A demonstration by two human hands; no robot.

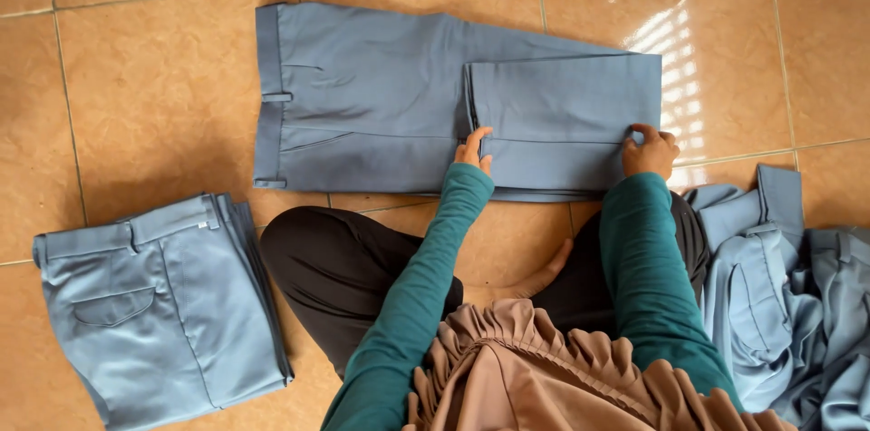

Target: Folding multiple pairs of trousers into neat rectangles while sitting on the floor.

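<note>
The grey-blue trousers (381,100) lie flat on the tiled floor (136,77), legs doubled back once — one fold looks done. The left hand (473,152) presses the folded layer with fingers laid flat; the right hand (649,152) pinches its fold edge. One folded pair (163,304) sits near the floor's left edge, and an unfolded heap (788,286) waits at the right — most seems left.

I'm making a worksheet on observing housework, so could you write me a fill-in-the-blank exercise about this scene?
1. The trousers under both hands are spread flat on a tiled ____.
2. The leg ends are folded back toward the waistband, and the left hand rests at the hem end while the right hand presses the ____.
3. The folded pair lies on the person's ____ side.
4. The unfolded heap lies on the person's ____ side.

Missing words: floor; fold; left; right
</note>
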